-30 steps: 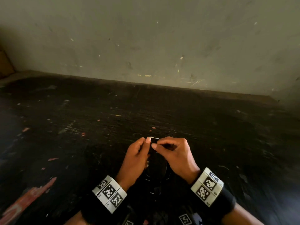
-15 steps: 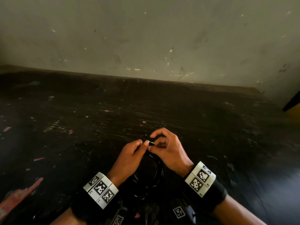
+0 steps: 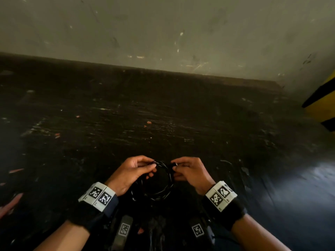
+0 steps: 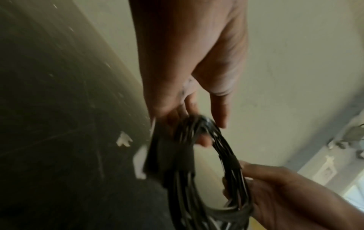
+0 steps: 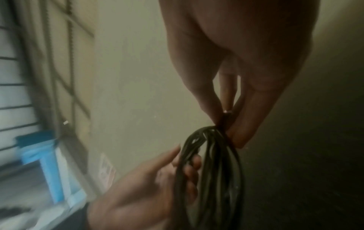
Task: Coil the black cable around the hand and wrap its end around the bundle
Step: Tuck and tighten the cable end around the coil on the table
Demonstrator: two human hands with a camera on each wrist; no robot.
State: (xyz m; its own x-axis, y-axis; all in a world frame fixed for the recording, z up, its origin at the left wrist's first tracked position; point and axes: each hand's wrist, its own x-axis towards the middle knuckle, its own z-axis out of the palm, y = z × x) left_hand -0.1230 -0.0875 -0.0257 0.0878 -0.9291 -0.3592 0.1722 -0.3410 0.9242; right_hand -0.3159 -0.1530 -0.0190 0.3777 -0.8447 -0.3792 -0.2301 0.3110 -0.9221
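The black cable (image 3: 156, 197) is coiled into a ring of several loops and hangs between my two hands above the dark surface. My left hand (image 3: 153, 166) pinches the left top of the coil (image 4: 224, 147) with thumb and fingers. My right hand (image 3: 175, 164) pinches the right top, where the cable's small plug end (image 5: 226, 118) sits between thumb and forefinger. In the right wrist view the coil (image 5: 218, 171) hangs below those fingers, and the left hand (image 5: 147, 186) grips its other side. The right hand (image 4: 275, 194) shows at the lower right of the left wrist view.
A dark, scuffed tabletop (image 3: 163, 115) runs back to a pale wall (image 3: 163, 33). A yellow and black object (image 3: 324, 105) stands at the right edge. Two black devices with marker tags (image 3: 124, 230) (image 3: 197, 230) lie near my body below the hands.
My hands, which met at the plug on top of the coil, have drawn apart sideways. The coil now spreads as an open ring between them. The view has shifted right.
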